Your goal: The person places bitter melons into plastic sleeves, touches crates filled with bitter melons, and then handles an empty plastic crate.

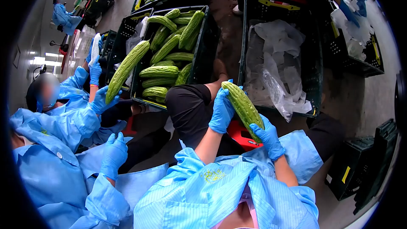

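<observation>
**Bitter gourd (243, 106) held at both ends, clear of the crates**

The left hand (221, 110), gloved, has its fingers curled around the gourd's far end. The right hand (267, 135), also gloved, has its fingers part-bent about the near end. Neither grip is fully closed, since the gourd's thickness fills it. The gourd slants between the two hands; the two-ended hold probably supports its length and leaves the middle exposed to view.

Beyond the left fingers and to their left stands a crate (205, 55) of loosely piled gourds (160, 72), seemingly placed within easy reach. Just beyond the right fingers is a second crate (316, 63) with crumpled plastic sheeting (277, 59), possibly a liner to protect produce.

Well left of the left fingers, a co-worker's hand (103, 101) holds another gourd (129, 70) upright at a tilt.
</observation>
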The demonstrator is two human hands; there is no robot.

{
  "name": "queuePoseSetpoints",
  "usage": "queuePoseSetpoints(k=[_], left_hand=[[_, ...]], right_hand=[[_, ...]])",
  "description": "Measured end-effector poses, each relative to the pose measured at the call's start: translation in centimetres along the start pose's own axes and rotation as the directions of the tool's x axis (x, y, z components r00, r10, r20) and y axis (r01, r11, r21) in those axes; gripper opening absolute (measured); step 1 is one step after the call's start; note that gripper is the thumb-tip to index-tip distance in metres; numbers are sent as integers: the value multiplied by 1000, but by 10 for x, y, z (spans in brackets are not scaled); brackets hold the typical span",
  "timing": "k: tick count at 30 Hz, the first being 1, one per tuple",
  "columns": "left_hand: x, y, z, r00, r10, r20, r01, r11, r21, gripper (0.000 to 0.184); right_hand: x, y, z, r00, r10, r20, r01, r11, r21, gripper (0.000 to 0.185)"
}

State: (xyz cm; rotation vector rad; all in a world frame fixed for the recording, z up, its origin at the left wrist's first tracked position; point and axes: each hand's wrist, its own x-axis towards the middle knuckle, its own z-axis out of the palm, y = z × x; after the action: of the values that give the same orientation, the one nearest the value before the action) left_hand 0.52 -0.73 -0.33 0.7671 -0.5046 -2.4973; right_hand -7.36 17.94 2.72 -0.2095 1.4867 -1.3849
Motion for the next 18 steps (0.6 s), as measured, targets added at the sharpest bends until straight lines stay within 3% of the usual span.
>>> queuePoseSetpoints(k=[10, 18], left_hand=[[3, -5, -13, 996, 38, -77, -37, 999, 22, 53], [4, -3, -4, 998, 20, -61, -20, 1000, 3, 52]], right_hand=[[3, 10, -2, 998, -56, 11, 57, 996, -71, 62], [-1, -2, 1, 1000, 4, -8, -5, 1000, -30, 61]])
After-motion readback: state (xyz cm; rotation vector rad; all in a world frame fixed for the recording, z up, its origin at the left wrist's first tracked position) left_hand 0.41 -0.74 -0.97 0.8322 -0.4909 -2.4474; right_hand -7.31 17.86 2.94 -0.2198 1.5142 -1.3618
